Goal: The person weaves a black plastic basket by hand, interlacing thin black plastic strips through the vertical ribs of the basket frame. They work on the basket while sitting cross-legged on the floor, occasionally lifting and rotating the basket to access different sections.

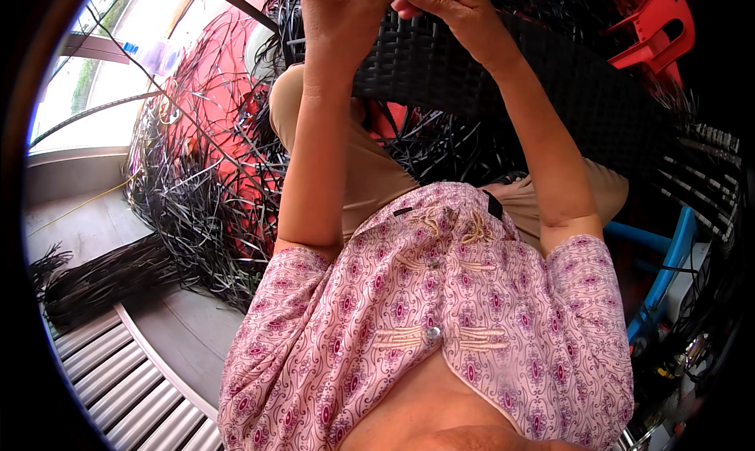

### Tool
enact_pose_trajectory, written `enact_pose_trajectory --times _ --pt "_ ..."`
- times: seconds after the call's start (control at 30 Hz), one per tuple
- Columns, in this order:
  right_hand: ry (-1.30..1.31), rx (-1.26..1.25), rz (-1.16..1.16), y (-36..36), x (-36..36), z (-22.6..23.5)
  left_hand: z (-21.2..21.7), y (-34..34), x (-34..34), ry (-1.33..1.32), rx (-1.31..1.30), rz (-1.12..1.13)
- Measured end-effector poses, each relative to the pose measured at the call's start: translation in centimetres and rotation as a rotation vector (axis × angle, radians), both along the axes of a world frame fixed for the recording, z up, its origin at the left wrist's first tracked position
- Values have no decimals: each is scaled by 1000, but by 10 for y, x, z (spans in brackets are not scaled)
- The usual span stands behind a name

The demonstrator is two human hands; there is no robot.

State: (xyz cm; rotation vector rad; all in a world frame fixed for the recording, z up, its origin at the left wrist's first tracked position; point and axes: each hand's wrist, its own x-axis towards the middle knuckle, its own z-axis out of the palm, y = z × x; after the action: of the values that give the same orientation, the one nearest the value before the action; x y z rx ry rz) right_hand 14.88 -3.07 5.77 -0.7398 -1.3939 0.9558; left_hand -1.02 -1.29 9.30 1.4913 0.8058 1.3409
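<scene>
A black woven rattan panel (503, 73) curves across my lap at the top of the head view. Both hands meet at its upper edge. My left hand (342, 7) is closed around a thin black strand there, and my right hand (452, 7) pinches the same strand beside it. The fingertips are partly cut off by the frame's top edge. My forearms rise from a pink patterned shirt (440, 325) in the foreground.
A big tangle of loose black strips (197, 207) lies on the floor at my left, over something red (212, 81). A bundle of black strips (102, 282) lies farther left. A red plastic chair (657, 26) stands top right, blue tubing (668, 262) at right, a metal grating (118, 380) lower left.
</scene>
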Motion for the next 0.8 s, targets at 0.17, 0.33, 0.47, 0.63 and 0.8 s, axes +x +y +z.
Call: enact_pose_trajectory --times 0.17,0.33,0.47,0.63,0.8 --pt "-49 -246 -108 -4 42 -18 -44 27 6 21 -25 27" --pt "23 -355 -166 -13 49 -34 -99 18 26 693 174 383" --pt "2 -395 -171 -19 46 -37 -95 15 38 872 245 466" --pt "-33 -438 -201 -19 43 -43 -84 21 49 1012 199 491" --pt "-98 -483 -218 -16 37 -47 -87 20 45 1019 152 520"
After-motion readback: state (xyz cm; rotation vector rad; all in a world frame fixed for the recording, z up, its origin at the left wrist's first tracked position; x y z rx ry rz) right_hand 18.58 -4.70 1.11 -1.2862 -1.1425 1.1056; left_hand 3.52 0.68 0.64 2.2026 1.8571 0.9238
